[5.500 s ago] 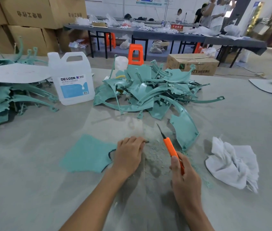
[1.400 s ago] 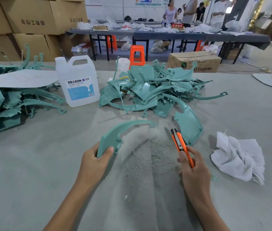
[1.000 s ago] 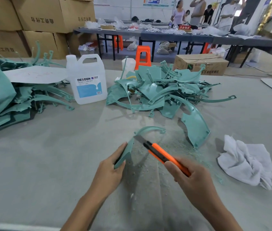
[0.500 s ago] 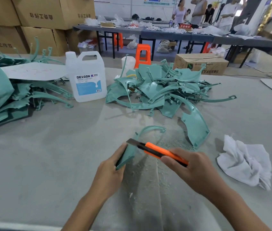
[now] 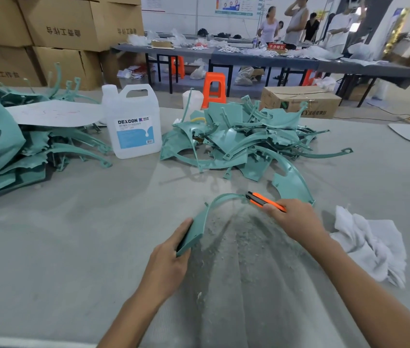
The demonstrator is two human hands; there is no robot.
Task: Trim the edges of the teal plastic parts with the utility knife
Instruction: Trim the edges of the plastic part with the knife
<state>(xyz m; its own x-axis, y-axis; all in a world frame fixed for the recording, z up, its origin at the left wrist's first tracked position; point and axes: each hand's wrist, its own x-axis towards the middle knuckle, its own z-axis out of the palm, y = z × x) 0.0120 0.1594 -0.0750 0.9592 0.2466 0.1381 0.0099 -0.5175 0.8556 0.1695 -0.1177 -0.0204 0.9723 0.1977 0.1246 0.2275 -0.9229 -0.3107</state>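
My left hand [image 5: 167,262] grips the wide near end of a curved teal plastic part [image 5: 200,223], which stands on edge and arcs away to the right. My right hand [image 5: 297,219] holds an orange utility knife [image 5: 264,202] with its tip against the far narrow end of that arc. Pale shavings [image 5: 244,242] lie on the grey table [image 5: 60,247] between my hands. A heap of teal parts [image 5: 239,141] sits beyond, and another teal pile [image 5: 10,151] lies at the left.
A white DEXCON jug [image 5: 133,121] stands between the two piles. A crumpled white cloth [image 5: 372,244] lies right of my right hand. A large curved teal piece [image 5: 294,182] rests just beyond the knife. Cardboard boxes, tables and people fill the background.
The knife has slid along the part's edge from near my left hand out to its far tip. My left hand keeps its hold on the wide end.
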